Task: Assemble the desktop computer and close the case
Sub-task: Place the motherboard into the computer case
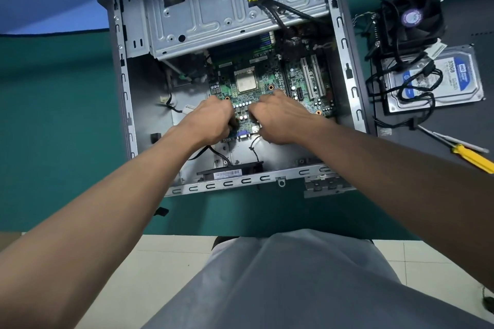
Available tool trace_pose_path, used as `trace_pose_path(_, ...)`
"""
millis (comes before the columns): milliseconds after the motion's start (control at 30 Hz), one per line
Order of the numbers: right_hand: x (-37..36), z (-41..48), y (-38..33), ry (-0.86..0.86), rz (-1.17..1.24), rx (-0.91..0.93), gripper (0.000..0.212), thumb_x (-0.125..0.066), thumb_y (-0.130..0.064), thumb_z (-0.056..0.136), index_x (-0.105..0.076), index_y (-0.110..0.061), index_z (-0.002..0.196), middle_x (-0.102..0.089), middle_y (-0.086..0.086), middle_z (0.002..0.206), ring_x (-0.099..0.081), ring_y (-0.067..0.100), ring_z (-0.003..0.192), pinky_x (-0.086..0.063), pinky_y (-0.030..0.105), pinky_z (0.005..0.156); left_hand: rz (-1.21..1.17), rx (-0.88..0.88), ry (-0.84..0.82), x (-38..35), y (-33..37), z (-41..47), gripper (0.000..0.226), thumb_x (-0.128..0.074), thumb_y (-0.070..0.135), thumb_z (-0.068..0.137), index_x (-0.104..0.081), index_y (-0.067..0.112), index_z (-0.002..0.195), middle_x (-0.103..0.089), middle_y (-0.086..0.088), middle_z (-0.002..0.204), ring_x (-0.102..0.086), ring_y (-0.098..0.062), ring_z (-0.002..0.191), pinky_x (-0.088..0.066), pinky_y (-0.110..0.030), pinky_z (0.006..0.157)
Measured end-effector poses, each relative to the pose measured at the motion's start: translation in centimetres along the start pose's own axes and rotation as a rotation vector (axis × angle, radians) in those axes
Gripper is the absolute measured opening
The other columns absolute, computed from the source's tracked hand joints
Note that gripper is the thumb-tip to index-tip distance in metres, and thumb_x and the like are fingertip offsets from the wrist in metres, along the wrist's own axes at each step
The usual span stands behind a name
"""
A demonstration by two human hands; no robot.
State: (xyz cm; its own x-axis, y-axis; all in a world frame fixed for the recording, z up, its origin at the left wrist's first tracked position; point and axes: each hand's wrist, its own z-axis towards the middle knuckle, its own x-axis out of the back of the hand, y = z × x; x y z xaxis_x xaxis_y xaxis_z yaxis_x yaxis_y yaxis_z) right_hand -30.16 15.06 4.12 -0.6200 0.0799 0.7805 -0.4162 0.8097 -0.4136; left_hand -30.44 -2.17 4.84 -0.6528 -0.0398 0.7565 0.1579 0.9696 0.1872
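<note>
Two hands gripping one motherboard (268, 79), left hand (213, 120), right hand (278, 117), one open case (347, 61), one hard drive (461, 72)

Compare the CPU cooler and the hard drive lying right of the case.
The CPU cooler is black and bulky, with a purple hub label; the hard drive is silver and flat, with a blue-and-white label. The CPU cooler sits farther from the person; the hard drive nearer, with black cables across it. Both lie outside the computer case, not yet installed.
</note>
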Motion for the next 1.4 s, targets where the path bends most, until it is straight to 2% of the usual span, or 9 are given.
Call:
trace_pose_path(300,0.1,-0.2,-0.1,0.002,-0.010,-0.007,0.021,-0.054,-0.009,0.084,-0.053,-0.009,0.106,-0.053,0.013,0.108,-0.043,0.033,0.113,-0.043,0.046,0.094,0.018,0.011,-0.044,0.1,0.0,0.3,0.022,-0.062,0.010,0.091,-0.071,0.008,0.110,-0.067,-0.015,0.103,-0.065,-0.029,0.089,-0.057,-0.043,0.082)
trace_pose_path(500,0.1,-0.2,-0.1,0.000,-0.013,-0.008,0.021,-0.054,-0.008,0.084,-0.053,-0.008,0.105,-0.053,0.013,0.106,-0.043,0.034,0.112,-0.042,0.047,0.095,0.089,-0.010,-0.041,-0.4,0.2,0.7,0.016,-0.060,0.006,0.092,-0.071,0.006,0.103,-0.064,-0.014,0.090,-0.062,-0.030,0.078,-0.057,-0.044,0.074)
trace_pose_path(833,-0.2,-0.1,0.3,0.045,-0.008,0.020,0.015,-0.056,-0.002,0.081,-0.047,-0.011,0.090,-0.041,0.007,0.091,-0.045,0.031,0.106,-0.044,0.044,0.090,0.000,0.014,-0.053,0.0,0.0,1.6,0.013,-0.071,0.008,0.087,-0.075,0.008,0.100,-0.068,-0.010,0.090,-0.067,-0.023,0.077,-0.059,-0.040,0.080)
trace_pose_path(1033,-0.1,-0.3,0.4,0.084,-0.039,-0.006,0.023,-0.067,-0.004,0.079,-0.046,-0.012,0.083,-0.052,0.011,0.096,-0.051,0.030,0.103,-0.045,0.041,0.087,-0.020,0.048,-0.031,-0.7,0.4,0.9,0.012,-0.067,0.005,0.089,-0.073,0.004,0.100,-0.068,-0.011,0.092,-0.067,-0.024,0.081,-0.058,-0.039,0.082)
trace_pose_path(1100,0.2,-0.4,0.5,0.097,-0.053,-0.026,0.018,-0.065,-0.002,0.078,-0.054,-0.009,0.090,-0.048,0.008,0.095,-0.053,0.029,0.097,-0.047,0.041,0.081,0.062,0.029,0.039,-0.3,0.9,0.4,0.014,-0.069,0.013,0.089,-0.070,0.006,0.100,-0.064,-0.005,0.096,-0.058,-0.020,0.089,-0.050,-0.033,0.085)
trace_pose_path(1200,0.4,-0.7,1.0,0.116,-0.094,-0.062,0.020,-0.059,0.000,0.081,-0.057,-0.009,0.099,-0.052,0.009,0.098,-0.054,0.028,0.082,-0.045,0.039,0.069,0.199,-0.044,0.359,-0.5,2.7,-1.2,0.018,-0.071,0.027,0.087,-0.065,0.011,0.095,-0.058,-0.003,0.096,-0.045,-0.019,0.094,-0.034,-0.031,0.083)
trace_pose_path(1233,0.4,-0.7,1.1,0.109,-0.122,-0.056,0.018,-0.057,0.000,0.083,-0.057,-0.009,0.099,-0.053,0.009,0.094,-0.054,0.027,0.079,-0.043,0.036,0.066,0.114,-0.009,0.340,-0.6,3.6,-1.9,0.019,-0.069,0.030,0.089,-0.063,0.012,0.092,-0.059,-0.002,0.091,-0.049,-0.018,0.089,-0.038,-0.031,0.079)
trace_pose_path(1333,0.1,-0.7,1.1,0.066,-0.178,-0.036,0.015,-0.059,-0.007,0.087,-0.057,-0.010,0.102,-0.051,0.008,0.088,-0.052,0.024,0.074,-0.041,0.032,0.065,-0.213,0.131,-0.051,-1.4,5.2,-2.7,0.029,-0.069,0.037,0.089,-0.060,0.010,0.091,-0.060,0.000,0.079,-0.059,-0.016,0.076,-0.047,-0.029,0.067)
trace_pose_path(1400,-0.1,-0.5,0.8,0.034,-0.217,-0.018,0.019,-0.063,-0.012,0.086,-0.057,-0.009,0.103,-0.051,0.008,0.090,-0.051,0.023,0.073,-0.042,0.031,0.066,-0.439,0.099,-0.262,-1.2,5.4,-2.7,0.028,-0.072,0.030,0.088,-0.064,0.004,0.094,-0.062,-0.002,0.079,-0.058,-0.018,0.075,-0.046,-0.030,0.068)
